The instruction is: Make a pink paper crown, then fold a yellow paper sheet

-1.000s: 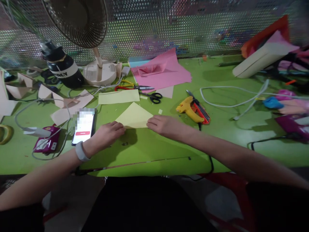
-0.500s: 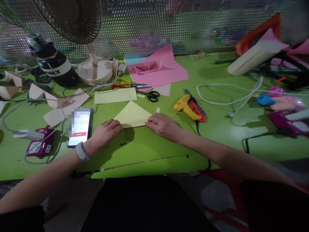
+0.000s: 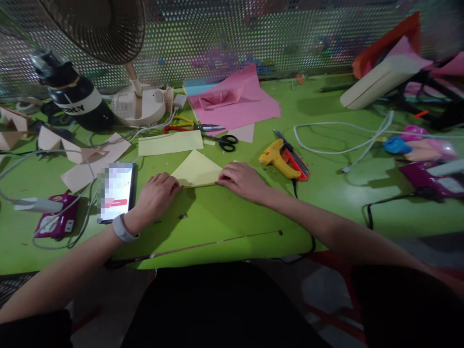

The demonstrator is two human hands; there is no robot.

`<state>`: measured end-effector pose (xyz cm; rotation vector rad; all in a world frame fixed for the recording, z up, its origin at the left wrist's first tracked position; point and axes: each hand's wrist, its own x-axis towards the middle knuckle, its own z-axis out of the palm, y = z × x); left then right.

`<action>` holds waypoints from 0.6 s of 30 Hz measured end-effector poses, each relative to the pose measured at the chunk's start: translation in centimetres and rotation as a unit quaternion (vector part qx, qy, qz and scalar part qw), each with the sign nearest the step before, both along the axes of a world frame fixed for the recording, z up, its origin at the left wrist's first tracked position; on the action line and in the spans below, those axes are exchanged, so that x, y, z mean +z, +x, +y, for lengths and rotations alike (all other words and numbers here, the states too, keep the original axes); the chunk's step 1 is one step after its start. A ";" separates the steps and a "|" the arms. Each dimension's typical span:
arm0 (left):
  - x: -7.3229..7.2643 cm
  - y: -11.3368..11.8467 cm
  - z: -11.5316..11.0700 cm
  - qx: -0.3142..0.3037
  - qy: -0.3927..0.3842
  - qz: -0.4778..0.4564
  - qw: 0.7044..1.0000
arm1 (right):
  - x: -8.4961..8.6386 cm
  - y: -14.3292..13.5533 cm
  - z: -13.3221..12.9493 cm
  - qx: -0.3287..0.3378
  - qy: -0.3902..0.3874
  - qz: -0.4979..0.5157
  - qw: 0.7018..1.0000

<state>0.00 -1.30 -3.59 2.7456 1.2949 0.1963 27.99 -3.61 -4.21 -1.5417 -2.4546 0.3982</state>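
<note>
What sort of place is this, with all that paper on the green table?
Probably a paper-craft work spot, though whether it's at home or in a workshop, I can't tell. The clues: the pointed yellow paper, the black-handled scissors and the yellow glue gun.

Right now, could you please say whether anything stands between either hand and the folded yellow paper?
Nothing visible does: the left hand and the right hand both touch the folded yellow paper, one at each near corner. The glue gun lies to the right.
</note>
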 end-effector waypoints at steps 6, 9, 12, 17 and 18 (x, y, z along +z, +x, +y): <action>1.1 0.0 0.8 0.049 -0.094 -0.031 0.994 | 0.9 -0.1 0.9 -0.070 -0.148 0.069 0.984; 0.9 0.1 0.7 0.049 -0.058 -0.030 0.997 | 1.0 -0.2 1.1 -0.084 -0.170 0.093 0.977; 0.2 0.6 -0.2 0.022 0.023 -0.009 0.999 | 0.9 -0.2 1.2 -0.084 -0.165 0.104 0.977; -1.7 2.6 -2.5 -0.074 0.039 0.000 0.997 | 0.6 -0.1 1.2 -0.067 -0.128 0.093 0.985; -2.1 2.9 -2.8 -0.071 0.041 0.002 0.997 | 0.6 -0.1 1.1 -0.062 -0.120 0.092 0.987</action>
